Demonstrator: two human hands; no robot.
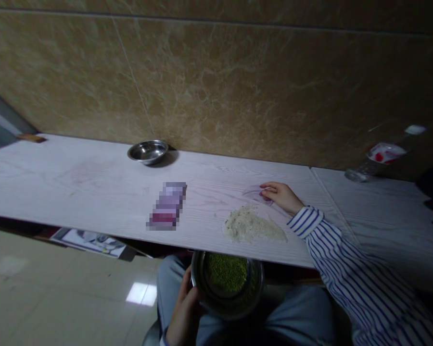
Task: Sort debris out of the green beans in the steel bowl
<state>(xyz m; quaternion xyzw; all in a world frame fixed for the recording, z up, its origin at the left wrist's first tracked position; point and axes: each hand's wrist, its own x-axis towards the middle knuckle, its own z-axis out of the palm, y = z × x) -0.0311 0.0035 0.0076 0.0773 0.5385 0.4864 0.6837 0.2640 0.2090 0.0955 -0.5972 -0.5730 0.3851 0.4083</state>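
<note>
My left hand (185, 302) grips the left rim of a metal bowl (258, 283) over my lap. Green beans (226, 271), small and round like mung beans, lie in the bowl. Over the table, my right hand (279, 194) has its thumb and fingers closed on a thin clear plastic piece (252, 192), whose exact kind I cannot make out. Just in front of that hand a loose pile of white rice (250, 226) with a few dark specks is spread on the tabletop, close to its front edge.
An empty-looking steel bowl (148, 153) stands near the wall at the back left. A pixelated phone-shaped object (168, 205) lies left of the rice. At the right, a clear bottle (386, 154) leans against the wall (238, 86). Below the white tabletop (94, 192) is an open drawer (94, 242).
</note>
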